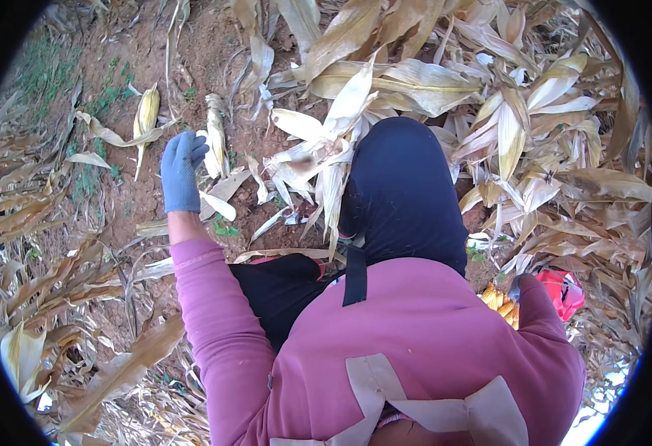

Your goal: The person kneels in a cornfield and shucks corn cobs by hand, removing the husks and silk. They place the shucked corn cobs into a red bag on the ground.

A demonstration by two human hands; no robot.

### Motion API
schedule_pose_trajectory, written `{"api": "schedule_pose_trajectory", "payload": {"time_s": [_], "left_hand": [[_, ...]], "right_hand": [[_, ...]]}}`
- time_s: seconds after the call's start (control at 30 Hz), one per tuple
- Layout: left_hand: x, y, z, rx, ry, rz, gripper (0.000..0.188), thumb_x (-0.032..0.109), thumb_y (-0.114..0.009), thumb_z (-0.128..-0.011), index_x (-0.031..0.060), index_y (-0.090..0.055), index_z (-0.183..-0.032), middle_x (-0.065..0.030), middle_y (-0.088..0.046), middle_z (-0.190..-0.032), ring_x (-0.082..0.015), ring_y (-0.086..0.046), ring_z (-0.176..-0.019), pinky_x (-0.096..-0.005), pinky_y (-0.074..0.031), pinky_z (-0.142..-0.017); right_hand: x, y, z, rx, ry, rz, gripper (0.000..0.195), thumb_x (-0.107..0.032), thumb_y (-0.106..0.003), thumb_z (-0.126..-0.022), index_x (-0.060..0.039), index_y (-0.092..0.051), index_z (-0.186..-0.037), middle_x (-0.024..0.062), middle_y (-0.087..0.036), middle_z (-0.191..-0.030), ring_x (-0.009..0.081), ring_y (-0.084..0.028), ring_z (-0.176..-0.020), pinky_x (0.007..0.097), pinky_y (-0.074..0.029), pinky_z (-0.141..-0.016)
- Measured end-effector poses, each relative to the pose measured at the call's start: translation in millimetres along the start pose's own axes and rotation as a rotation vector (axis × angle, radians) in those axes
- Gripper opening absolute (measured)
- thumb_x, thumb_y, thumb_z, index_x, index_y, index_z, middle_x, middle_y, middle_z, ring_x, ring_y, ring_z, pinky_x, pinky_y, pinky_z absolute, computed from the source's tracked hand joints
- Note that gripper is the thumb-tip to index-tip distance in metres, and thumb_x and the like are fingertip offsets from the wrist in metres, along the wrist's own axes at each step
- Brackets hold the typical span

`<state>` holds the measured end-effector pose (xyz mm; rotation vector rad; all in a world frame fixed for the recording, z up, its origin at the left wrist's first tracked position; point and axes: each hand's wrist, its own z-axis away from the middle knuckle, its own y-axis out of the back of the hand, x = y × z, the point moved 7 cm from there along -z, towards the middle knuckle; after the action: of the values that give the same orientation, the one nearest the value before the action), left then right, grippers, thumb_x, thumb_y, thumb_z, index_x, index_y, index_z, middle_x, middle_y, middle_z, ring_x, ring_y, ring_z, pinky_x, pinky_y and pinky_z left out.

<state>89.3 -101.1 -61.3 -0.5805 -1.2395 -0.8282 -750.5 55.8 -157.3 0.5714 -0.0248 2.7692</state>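
Note:
My left hand (182,170), in a grey-blue knit glove, is raised over the soil at the left with its fingers curled. A husk-covered maize ear (214,139) lies beside the fingertips; whether they touch it or grip anything I cannot tell. Further left lies another ear in yellowish husk (147,114). My right hand (515,286) is mostly hidden behind its pink sleeve, low on the right. It is next to several bare yellow maize cobs (500,305) and a red bag or sack (561,295). What it holds does not show.
Opened pale husks (326,145) lie on the reddish soil (130,206) before my bent knee (406,189). Dry maize leaves (593,195) pile up thickly on the right, and more dry leaves (52,267) cover the left. Small green weeds (47,72) grow at upper left.

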Motion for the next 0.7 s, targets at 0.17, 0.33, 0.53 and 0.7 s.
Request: {"api": "schedule_pose_trajectory", "payload": {"time_s": [0.17, 0.33, 0.53, 0.7], "left_hand": [[-33.9, 69.9, -25.6, 0.291, 0.079, 0.007, 0.027, 0.025, -0.056, -0.089, 0.0021, -0.058, -0.104, -0.0081, -0.065, -0.089, -0.0144, -0.060, -0.073, -0.0285, -0.045, -0.066], [-150.2, 134.9, -59.5, 0.423, 0.197, -0.039, 0.017, 0.022, -0.050, -0.087, 0.0084, -0.060, -0.087, -0.0014, -0.057, -0.074, -0.0125, -0.053, -0.061, -0.0279, -0.038, -0.051], [-269.3, 136.0, -77.5, 0.238, 0.065, -0.800, 0.026, 0.023, -0.052, -0.082, 0.0014, -0.063, -0.091, -0.0180, -0.063, -0.089, -0.0304, -0.061, -0.082, -0.0388, -0.047, -0.072], [-298.5, 81.4, -76.8, 0.246, 0.390, -0.712, 0.048, 0.030, -0.054, -0.082, 0.0006, -0.052, -0.120, -0.0296, -0.061, -0.105, -0.0420, -0.058, -0.101, -0.0432, -0.045, -0.087]], "right_hand": [[-170.6, 100.7, 33.0, 0.480, 0.398, -0.179, 0.028, -0.023, -0.053, -0.083, 0.0034, -0.065, -0.084, 0.0169, -0.065, -0.069, 0.0273, -0.067, -0.064, 0.0356, -0.053, -0.054], [-308.7, 142.3, 303.3, 1.269, 1.258, -0.346, 0.014, -0.009, -0.049, -0.093, 0.0001, -0.058, -0.098, 0.0131, -0.060, -0.079, 0.0226, -0.055, -0.062, 0.0291, -0.046, -0.063], [-415.9, 58.4, 375.8, 1.435, 1.530, 0.239, 0.028, -0.010, -0.060, -0.081, -0.0054, -0.057, -0.108, 0.0122, -0.059, -0.109, 0.0336, -0.053, -0.107, 0.0421, -0.039, -0.093], [-439.9, 60.5, 364.1, 1.408, 1.517, 0.266, 0.025, -0.012, -0.061, -0.078, -0.0066, -0.059, -0.102, 0.0118, -0.060, -0.108, 0.0341, -0.052, -0.108, 0.0444, -0.037, -0.094]]}}
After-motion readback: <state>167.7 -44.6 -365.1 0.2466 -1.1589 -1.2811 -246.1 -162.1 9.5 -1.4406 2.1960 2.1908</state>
